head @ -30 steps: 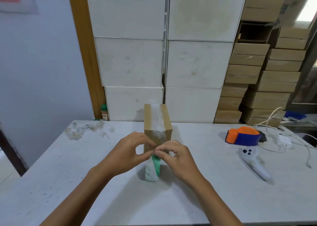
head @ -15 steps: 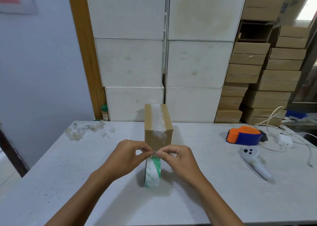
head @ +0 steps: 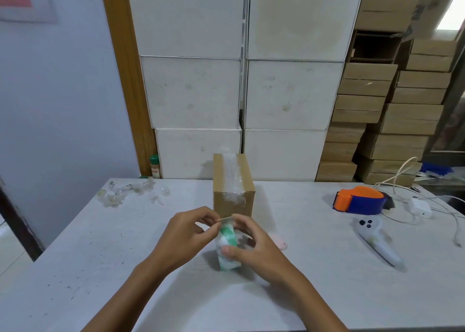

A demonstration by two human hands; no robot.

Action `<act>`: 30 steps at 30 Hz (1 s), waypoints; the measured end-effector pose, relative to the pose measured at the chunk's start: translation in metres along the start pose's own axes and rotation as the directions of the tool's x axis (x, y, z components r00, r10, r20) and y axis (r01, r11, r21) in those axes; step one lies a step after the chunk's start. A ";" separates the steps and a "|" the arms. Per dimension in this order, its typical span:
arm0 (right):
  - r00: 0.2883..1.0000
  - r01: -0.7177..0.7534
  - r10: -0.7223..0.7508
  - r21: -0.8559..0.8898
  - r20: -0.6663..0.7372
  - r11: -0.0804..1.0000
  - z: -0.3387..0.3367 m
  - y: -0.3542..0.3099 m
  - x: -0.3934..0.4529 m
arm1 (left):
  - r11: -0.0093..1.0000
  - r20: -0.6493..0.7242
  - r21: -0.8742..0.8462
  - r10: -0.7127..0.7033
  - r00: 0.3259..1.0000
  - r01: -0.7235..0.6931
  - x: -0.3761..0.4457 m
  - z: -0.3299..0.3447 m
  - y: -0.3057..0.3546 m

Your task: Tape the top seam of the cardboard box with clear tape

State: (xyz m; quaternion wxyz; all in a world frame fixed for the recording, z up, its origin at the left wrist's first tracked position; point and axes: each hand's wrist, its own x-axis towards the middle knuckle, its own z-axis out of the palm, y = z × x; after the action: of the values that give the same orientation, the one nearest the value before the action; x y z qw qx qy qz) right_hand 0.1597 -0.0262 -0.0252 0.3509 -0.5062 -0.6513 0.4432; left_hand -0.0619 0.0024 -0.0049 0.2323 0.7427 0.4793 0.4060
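Observation:
A small brown cardboard box (head: 233,205) stands mid-table with wrinkled clear tape along its top seam and down its near face. Just in front of it a roll of clear tape with a green and white core (head: 227,246) stands on edge. My right hand (head: 251,248) holds the roll, thumb on its near side. My left hand (head: 187,238) pinches the loose tape end at the top of the roll.
An orange and blue tape dispenser (head: 359,200) and a white controller (head: 377,241) lie to the right, with a charger and white cables (head: 420,208) beyond. Crumpled tape scraps (head: 130,193) lie far left. White and brown boxes are stacked behind the table.
Both hands and the roll have drawn back from the box toward me. My right hand has shifted from pinching the top of the roll to gripping its side.

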 end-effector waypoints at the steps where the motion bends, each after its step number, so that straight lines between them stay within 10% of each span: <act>1: 1.000 -0.001 0.002 -0.012 0.024 1.000 0.003 0.001 -0.002 | 1.000 -0.005 -0.010 -0.008 1.000 0.007 -0.001 0.000 0.000; 18: 0.988 0.095 -0.145 -0.543 -0.050 0.834 0.000 -0.019 -0.007 | 0.991 0.110 0.103 -0.101 0.989 0.089 -0.018 -0.001 -0.035; 30: 0.992 0.106 -0.129 -0.501 -0.011 0.859 0.004 -0.004 0.003 | 0.993 0.108 0.103 -0.074 0.991 0.063 -0.017 0.001 -0.031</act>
State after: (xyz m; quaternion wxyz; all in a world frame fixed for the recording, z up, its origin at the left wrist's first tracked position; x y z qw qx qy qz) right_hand 0.1541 -0.0243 -0.0233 0.2487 -0.5488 -0.7653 0.2264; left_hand -0.0807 0.0006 -0.0346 0.2352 0.7580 0.5104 0.3310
